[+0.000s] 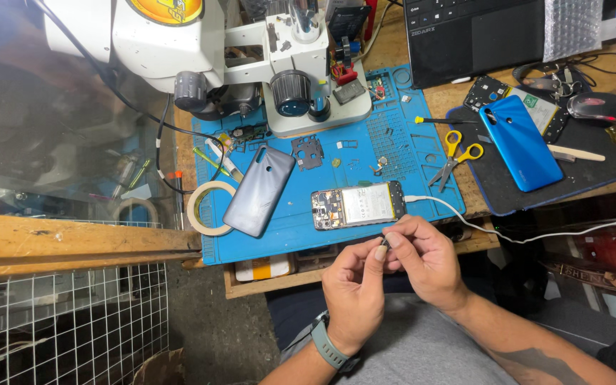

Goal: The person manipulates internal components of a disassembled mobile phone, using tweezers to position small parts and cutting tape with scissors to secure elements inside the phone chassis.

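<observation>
My left hand [354, 289] and my right hand [425, 260] meet just below the mat's front edge, both pinching one tiny dark part [384, 244] between their fingertips. Right above them an opened phone [358, 205] lies on the blue work mat [393, 153], its board and battery exposed, with a white cable [465, 214] plugged into its right end. A grey back cover [259, 190] lies to its left on the mat. My left wrist carries a grey watch band.
A white microscope [251, 57] stands at the mat's back. Yellow scissors [454, 155], a tape roll [204, 208] and a blue phone [522, 141] on a dark pad lie around. A laptop [475, 32] sits behind. Wire mesh [65, 321] is at lower left.
</observation>
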